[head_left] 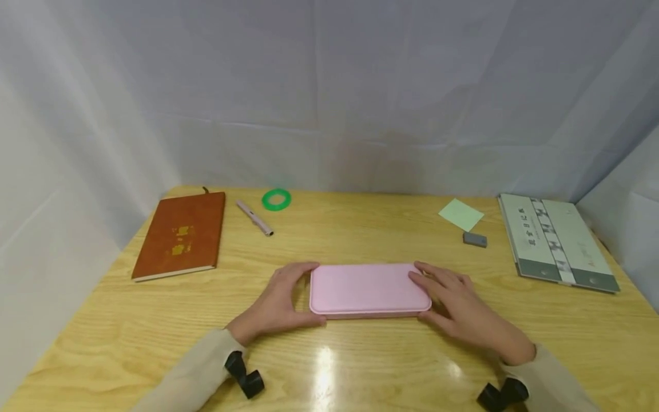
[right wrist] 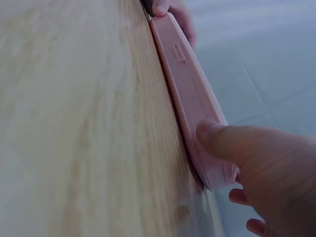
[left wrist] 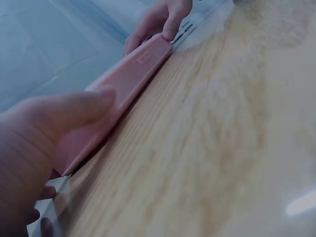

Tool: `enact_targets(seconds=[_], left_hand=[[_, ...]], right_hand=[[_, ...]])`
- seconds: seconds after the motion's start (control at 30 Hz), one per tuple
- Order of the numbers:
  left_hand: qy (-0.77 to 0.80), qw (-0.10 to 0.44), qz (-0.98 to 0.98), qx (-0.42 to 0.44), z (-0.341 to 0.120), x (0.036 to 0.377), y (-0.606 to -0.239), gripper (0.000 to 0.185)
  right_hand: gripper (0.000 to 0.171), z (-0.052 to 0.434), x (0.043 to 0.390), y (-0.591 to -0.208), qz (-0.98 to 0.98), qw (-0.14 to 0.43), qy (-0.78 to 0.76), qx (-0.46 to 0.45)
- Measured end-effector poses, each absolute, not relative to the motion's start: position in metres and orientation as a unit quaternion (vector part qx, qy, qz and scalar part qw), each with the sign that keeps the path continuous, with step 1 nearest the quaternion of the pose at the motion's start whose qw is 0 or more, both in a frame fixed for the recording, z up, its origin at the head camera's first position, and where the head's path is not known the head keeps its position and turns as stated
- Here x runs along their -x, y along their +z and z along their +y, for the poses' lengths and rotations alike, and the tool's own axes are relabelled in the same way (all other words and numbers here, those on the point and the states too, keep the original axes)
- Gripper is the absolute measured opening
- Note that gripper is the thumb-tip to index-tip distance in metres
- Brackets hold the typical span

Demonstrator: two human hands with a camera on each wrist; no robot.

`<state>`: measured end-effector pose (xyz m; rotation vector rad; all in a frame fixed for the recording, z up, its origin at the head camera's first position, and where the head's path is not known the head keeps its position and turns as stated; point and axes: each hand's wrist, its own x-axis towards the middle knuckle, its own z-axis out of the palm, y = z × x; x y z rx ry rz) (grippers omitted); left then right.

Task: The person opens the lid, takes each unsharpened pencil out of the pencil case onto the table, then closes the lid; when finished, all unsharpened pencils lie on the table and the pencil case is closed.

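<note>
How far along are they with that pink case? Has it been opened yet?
Not yet. The pink case lies flat and closed on the table. The left hand and right hand grip its ends, thumbs on the front edge. Pen and eraser lie untouched.

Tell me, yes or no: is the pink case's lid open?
No: in the head view the pink case lies flat and closed on the table, with the left hand and right hand gripping its ends.

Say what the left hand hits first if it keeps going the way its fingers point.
The left hand already grips the pink case by its left end; pushing on, it would likely meet the right hand at the opposite end.
</note>
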<state>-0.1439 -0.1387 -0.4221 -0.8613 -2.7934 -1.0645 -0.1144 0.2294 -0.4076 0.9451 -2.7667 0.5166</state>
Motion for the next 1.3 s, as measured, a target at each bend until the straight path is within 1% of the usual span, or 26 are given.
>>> enact_targets(seconds=[0.17,0.37,0.57,0.77,0.9,1.13,1.3], left_hand=[[-0.375,0.006,-0.892,0.251,-0.139,0.146,-0.42,0.082],[-0.4,0.014,-0.884,0.242,-0.136,0.147,-0.418,0.069],[-0.44,0.015,-0.868,0.228,-0.134,0.149,-0.418,0.062],[-0.459,0.005,-0.861,0.22,-0.132,0.15,-0.42,0.06],[-0.462,0.006,-0.861,0.213,-0.131,0.148,-0.421,0.06],[-0.451,0.039,-0.873,0.182,-0.125,0.149,-0.42,0.07],[-0.482,0.019,-0.86,0.17,-0.121,0.15,-0.422,0.072]], right_hand=[[0.061,0.227,0.117,-0.403,-0.927,0.083,0.184,-0.315],[0.049,0.213,0.122,-0.393,-0.921,0.106,0.19,-0.322],[0.04,0.185,0.132,-0.382,-0.911,0.133,0.177,-0.349],[0.036,0.157,0.138,-0.378,-0.894,0.174,0.128,-0.393],[0.035,0.147,0.138,-0.376,-0.892,0.194,0.097,-0.397],[0.034,0.142,0.138,-0.38,-0.887,0.223,0.05,-0.4],[0.033,0.143,0.14,-0.385,-0.872,0.263,0.024,-0.411]])
